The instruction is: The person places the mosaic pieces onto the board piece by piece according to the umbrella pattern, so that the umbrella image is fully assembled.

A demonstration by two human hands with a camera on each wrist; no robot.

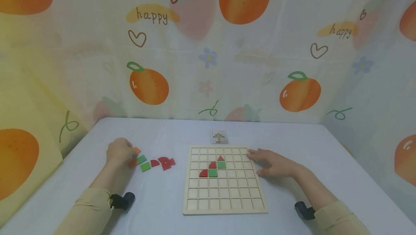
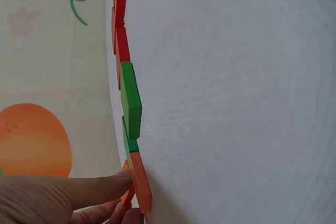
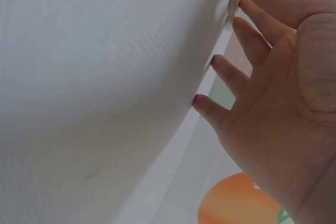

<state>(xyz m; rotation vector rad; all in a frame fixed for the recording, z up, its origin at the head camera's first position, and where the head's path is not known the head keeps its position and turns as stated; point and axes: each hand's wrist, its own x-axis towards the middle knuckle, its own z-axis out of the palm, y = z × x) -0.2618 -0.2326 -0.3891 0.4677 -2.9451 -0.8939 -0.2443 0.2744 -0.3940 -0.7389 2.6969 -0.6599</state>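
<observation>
My left hand [image 1: 119, 152] is at the left end of a loose group of flat pieces, its fingers curled. In the left wrist view, thumb and fingers pinch a small orange piece [image 2: 127, 198], partly hidden, beside another orange piece [image 2: 139, 182]. Green pieces [image 1: 145, 166] and red pieces [image 1: 155, 163] lie nearby. My right hand [image 1: 274, 163] has its fingers spread, with fingertips at the right edge of a wooden grid board [image 1: 227, 202]. On the board sit two red quarter-rounds [image 1: 203, 173], two green squares [image 1: 212, 173] and a red triangle [image 1: 220, 158].
Behind the board lies a small clear card [image 1: 219, 136] with a coloured pattern on a grid. A white cloth covers the table [image 1: 156, 199]. At its far edge hangs a printed curtain [image 1: 247, 54] with oranges and hearts.
</observation>
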